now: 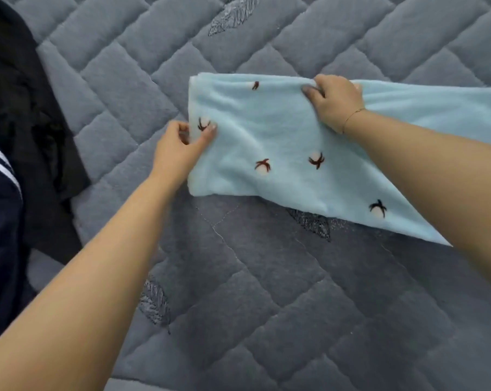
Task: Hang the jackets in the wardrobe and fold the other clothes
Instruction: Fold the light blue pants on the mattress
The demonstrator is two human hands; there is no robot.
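Covering nearly the whole field is a grey quilted bed cover [267, 292] stitched in a diamond pattern, with feather motifs near the top edge, below the centre and at lower left. It extends past the top, right and bottom borders; the broad stretch in front of the person lies bare. Along the left border lies a heap of dark clothes [21, 114], black above and navy with white stripes below, cut off by the frame so that the kinds of garment cannot be told.

Right of centre on the bed cover lies the task item, a pale blue fleece garment [281, 136] dotted with small white-and-brown motifs. Its left edge is straight and shows several stacked layers at the upper left corner; its near edge runs diagonally down toward the right. Its right part passes under the right forearm and off the right border, so its full length and type stay unknown.

The left hand [179, 150] meets the left edge of the garment about halfway along, thumb on top and curled fingers pinching the fabric. The right hand [336, 101] is at the far edge, knuckles up, its fingers curled over and gripping a bunched fold; the fingertips are hidden in the cloth. A thin bracelet [351, 115] circles the right wrist.
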